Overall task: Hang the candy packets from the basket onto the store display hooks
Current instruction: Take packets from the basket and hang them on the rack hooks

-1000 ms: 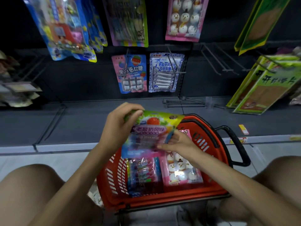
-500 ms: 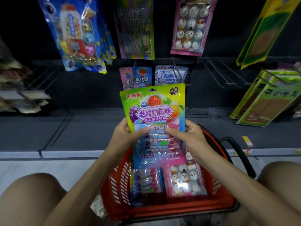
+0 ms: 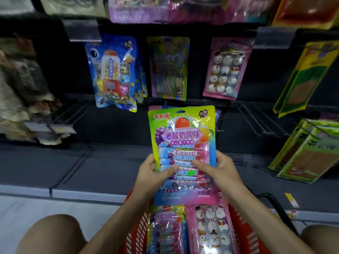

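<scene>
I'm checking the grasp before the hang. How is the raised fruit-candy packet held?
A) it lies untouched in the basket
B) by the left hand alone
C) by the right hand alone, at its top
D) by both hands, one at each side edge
D: the left hand and right hand each grip a side of the upright fruit-candy packet, thumbs across its front.

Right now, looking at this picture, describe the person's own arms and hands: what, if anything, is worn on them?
The left hand and right hand are bare: no gloves, rings or bracelets show. Both forearms are uncovered down to the picture's lower edge, with no sleeve or watch in view.
</scene>
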Demonstrator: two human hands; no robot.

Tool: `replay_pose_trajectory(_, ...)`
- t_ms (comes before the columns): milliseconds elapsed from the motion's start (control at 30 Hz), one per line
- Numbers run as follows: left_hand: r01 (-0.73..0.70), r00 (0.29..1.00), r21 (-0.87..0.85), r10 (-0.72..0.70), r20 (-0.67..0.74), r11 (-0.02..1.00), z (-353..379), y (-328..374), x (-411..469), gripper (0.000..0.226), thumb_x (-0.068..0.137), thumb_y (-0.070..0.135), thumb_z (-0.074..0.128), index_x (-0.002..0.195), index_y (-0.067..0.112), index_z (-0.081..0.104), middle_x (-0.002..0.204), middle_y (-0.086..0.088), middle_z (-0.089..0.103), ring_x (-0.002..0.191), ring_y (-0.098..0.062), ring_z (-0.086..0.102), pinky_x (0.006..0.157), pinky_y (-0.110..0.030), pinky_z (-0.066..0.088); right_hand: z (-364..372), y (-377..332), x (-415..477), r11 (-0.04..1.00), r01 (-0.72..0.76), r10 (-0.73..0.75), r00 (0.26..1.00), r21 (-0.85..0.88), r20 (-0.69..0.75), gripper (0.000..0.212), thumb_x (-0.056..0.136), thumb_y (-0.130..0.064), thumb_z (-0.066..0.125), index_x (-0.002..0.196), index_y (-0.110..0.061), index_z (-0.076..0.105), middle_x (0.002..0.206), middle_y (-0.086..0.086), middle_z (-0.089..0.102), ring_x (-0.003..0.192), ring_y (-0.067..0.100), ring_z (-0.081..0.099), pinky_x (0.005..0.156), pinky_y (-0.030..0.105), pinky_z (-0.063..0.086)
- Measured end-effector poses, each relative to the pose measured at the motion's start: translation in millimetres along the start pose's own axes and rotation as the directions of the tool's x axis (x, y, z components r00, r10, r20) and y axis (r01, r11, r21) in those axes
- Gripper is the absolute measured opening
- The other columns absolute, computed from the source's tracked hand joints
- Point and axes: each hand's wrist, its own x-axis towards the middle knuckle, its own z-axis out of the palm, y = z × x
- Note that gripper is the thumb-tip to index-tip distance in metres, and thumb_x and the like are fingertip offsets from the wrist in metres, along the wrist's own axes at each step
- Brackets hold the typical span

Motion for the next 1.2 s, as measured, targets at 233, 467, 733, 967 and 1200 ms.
replay_pose_trajectory(233,-0.206,0.966,0.110,0.220,-0.134,0.972,-13.1,30.9,29.2,0.031,0.094,0.026,0.076,0.123,0.027,0.065,0.105,0.006,0.074,0.093,-0.006,0.074,0.076,-0.026,0.060,1.8,-28.4,27.6,0.995,0.093,-0.090,0.990,0.024,-0.108,0.040,0.072,-0.036,0.095,0.101,-0.017,0.076,0.104,0.023,0.076,0.098,0.046,0.073,0.087,0.067,0.058)
replay_pose_trajectory(467,-0.509,0.713,0.618,0.695,-0.086,0.599,-35.1,115.9,91.2,0.026,0.100,0.021,0.068,0.124,0.030,0.063,0.105,0.016,0.064,0.091,-0.005,0.063,0.078,-0.027,0.055,-0.7,-67.1,63.3,0.983,0.184,-0.181,0.974,0.012,-0.135,0.028,0.076,-0.029,0.092,0.100,-0.022,0.078,0.101,0.010,0.080,0.098,0.032,0.077,0.093,0.061,0.059)
replay_pose_trajectory(733,-0.573,0.573,0.709,0.819,-0.011,0.411,-21.7,204.4,133.6,0.017,0.102,0.034,0.063,0.118,0.030,0.061,0.101,0.014,0.063,0.088,-0.004,0.060,0.077,-0.035,0.057,13.8,-98.5,91.0,0.959,0.277,-0.269,0.955,0.053,-0.125,0.025,0.081,-0.019,0.086,0.104,-0.018,0.078,0.097,0.001,0.082,0.093,0.022,0.079,0.088,0.043,0.061)
replay_pose_trajectory(967,-0.499,0.796,0.283,0.563,-0.224,0.819,-21.7,159.9,129.8,0.043,0.092,0.054,0.069,0.126,0.032,0.056,0.110,0.014,0.064,0.094,0.007,0.062,0.080,-0.024,0.051,31.8,-113.4,113.2,0.946,0.312,-0.306,0.949,0.084,-0.075,0.030,0.080,-0.027,0.086,0.108,-0.019,0.077,0.104,0.002,0.081,0.099,0.023,0.078,0.097,0.050,0.058)
replay_pose_trajectory(1200,-0.459,0.880,0.092,0.467,-0.090,0.884,-31.5,128.0,133.5,0.046,0.091,0.053,0.073,0.127,0.030,0.058,0.106,0.001,0.075,0.104,-0.014,0.073,0.086,-0.029,0.061,47.7,-120.9,126.9,0.941,0.318,-0.310,0.947,0.114,-0.083,0.027,0.082,-0.024,0.085,0.107,-0.018,0.076,0.099,0.001,0.082,0.094,0.017,0.078,0.085,0.036,0.058)
